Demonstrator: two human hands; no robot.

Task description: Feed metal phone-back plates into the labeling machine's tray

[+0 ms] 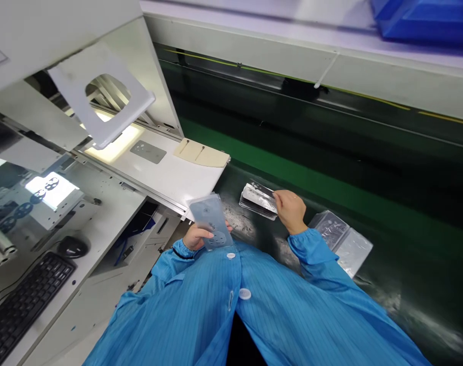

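Observation:
My left hand [195, 237] is closed on a translucent, phone-sized plastic sheet [208, 213] with dark round marks, held tilted in front of my body. The thumb lies on its face and fingertips show at its far edge. To the right, my right hand [293, 211] pinches the end of a thin dark panel [262, 188] with small holes. That panel lies at the top of a stack of thin phone-sized panels [256, 199] on the dark green surface. Whether it is lifted off the stack, I cannot tell. My right fingertips are partly hidden.
Beside my right sleeve lie clear plastic-covered packs [340, 239]. On the left, a white machine bed [170, 178] carries a grey panel [148, 152] and a cream block [201, 153]. A keyboard [29, 302], mouse [73, 247] and overhanging white bracket [109, 96] stand there. A blue bin [425, 20] sits top right.

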